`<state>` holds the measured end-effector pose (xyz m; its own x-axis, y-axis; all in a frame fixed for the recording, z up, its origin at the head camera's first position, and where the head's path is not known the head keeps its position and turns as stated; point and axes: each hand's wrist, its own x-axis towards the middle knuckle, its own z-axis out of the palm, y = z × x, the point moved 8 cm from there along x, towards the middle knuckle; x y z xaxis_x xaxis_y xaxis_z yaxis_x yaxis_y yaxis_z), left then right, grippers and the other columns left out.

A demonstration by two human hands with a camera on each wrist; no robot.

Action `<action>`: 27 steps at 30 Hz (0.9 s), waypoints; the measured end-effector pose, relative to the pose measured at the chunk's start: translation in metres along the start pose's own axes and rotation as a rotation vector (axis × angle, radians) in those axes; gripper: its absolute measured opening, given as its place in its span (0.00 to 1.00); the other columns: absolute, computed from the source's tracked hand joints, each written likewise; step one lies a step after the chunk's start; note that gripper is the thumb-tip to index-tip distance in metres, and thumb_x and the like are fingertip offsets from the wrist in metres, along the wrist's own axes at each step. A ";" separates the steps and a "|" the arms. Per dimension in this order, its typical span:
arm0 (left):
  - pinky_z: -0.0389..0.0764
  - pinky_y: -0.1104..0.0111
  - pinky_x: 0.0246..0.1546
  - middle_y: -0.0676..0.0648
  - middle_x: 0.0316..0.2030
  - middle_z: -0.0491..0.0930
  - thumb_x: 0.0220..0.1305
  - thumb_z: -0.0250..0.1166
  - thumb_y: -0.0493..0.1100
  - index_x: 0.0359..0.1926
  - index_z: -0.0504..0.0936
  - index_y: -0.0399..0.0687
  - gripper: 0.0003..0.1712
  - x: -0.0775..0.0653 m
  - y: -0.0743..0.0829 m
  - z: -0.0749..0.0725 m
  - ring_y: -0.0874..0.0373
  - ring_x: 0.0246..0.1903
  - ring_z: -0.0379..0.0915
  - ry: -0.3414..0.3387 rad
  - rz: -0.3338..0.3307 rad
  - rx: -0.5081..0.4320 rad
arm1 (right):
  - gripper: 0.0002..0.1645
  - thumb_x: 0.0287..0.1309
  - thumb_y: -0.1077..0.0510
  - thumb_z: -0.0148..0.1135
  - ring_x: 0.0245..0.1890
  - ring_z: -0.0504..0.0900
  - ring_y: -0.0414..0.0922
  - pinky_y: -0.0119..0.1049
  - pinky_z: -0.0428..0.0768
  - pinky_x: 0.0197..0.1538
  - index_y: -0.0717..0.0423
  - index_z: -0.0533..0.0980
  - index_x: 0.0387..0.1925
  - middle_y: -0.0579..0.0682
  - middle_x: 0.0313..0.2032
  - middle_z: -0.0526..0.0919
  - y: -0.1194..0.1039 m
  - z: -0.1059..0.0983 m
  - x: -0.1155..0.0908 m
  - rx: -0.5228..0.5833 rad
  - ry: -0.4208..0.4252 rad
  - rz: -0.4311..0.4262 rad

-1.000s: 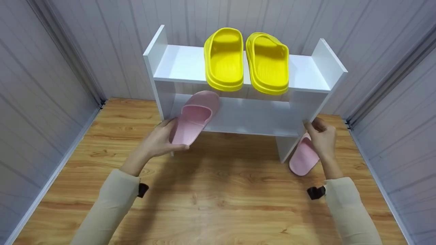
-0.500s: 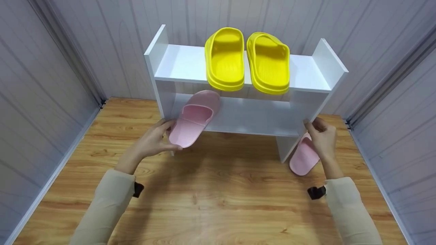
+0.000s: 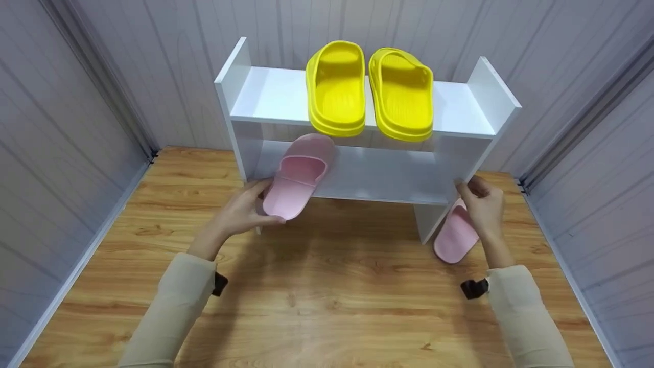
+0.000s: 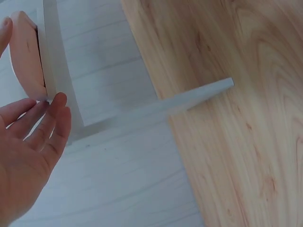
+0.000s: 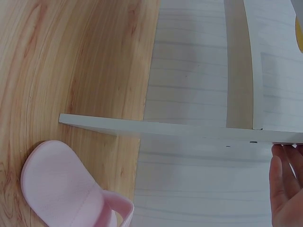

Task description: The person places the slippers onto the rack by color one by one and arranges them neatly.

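Note:
In the head view, a pink slipper (image 3: 291, 191) points toe-first onto the lower shelf of a white shoe rack (image 3: 378, 176), its heel sticking out past the front edge. My left hand (image 3: 244, 209) holds it by the heel, thumb on the near side and fingers along its left flank. The left wrist view shows the slipper (image 4: 27, 54) between thumb and fingertips, close against the shelf. My right hand (image 3: 483, 204) grips the front edge of the rack's right side panel. Behind that hand a second pink slipper (image 3: 454, 237) lies on the floor, partly hidden.
Two yellow slippers (image 3: 337, 97) sit side by side on the top shelf, heels toward me. Pale panelled walls (image 3: 76, 128) close in the wood-look floor (image 3: 317, 306) at the back and both sides.
The slipper in my left hand shifted slightly left, then moved right along the lower shelf and turned a little straighter. My right hand and the yellow slippers stayed in place.

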<state>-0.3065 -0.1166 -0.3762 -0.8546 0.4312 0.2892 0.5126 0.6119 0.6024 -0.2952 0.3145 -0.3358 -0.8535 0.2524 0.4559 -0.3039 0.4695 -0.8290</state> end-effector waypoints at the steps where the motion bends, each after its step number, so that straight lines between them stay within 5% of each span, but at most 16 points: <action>1: 0.70 0.58 0.42 0.39 0.51 0.68 0.36 0.73 0.55 0.59 0.64 0.37 0.49 0.001 0.001 0.001 0.50 0.43 0.66 0.014 -0.005 0.007 | 0.15 0.52 0.60 0.59 0.28 0.78 0.33 0.23 0.73 0.32 0.70 0.78 0.38 0.46 0.27 0.81 0.000 0.000 0.000 0.004 -0.002 0.000; 6: 0.71 0.61 0.36 0.40 0.46 0.72 0.35 0.73 0.57 0.57 0.67 0.36 0.49 0.006 0.007 0.007 0.52 0.37 0.69 0.093 0.001 0.019 | 0.15 0.52 0.60 0.59 0.29 0.78 0.34 0.23 0.74 0.32 0.69 0.77 0.39 0.48 0.29 0.82 0.000 0.000 -0.001 0.013 -0.003 0.002; 13: 0.68 0.59 0.44 0.38 0.51 0.68 0.36 0.72 0.58 0.57 0.66 0.35 0.49 0.011 0.017 0.017 0.50 0.46 0.64 0.197 0.011 0.018 | 0.16 0.52 0.60 0.59 0.30 0.78 0.34 0.24 0.74 0.33 0.69 0.77 0.39 0.50 0.30 0.81 0.000 0.001 -0.001 0.013 -0.008 0.007; 27: 0.74 0.60 0.32 0.43 0.55 0.67 0.35 0.59 0.75 0.61 0.63 0.42 0.57 0.015 0.026 0.034 0.50 0.39 0.71 0.288 -0.136 0.157 | 0.16 0.52 0.60 0.60 0.30 0.79 0.36 0.24 0.74 0.33 0.70 0.77 0.40 0.49 0.29 0.82 0.003 0.001 0.001 0.054 -0.021 0.014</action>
<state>-0.3032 -0.0717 -0.3810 -0.8928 0.1475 0.4257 0.3797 0.7549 0.5347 -0.2970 0.3153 -0.3385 -0.8662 0.2408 0.4379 -0.3139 0.4196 -0.8517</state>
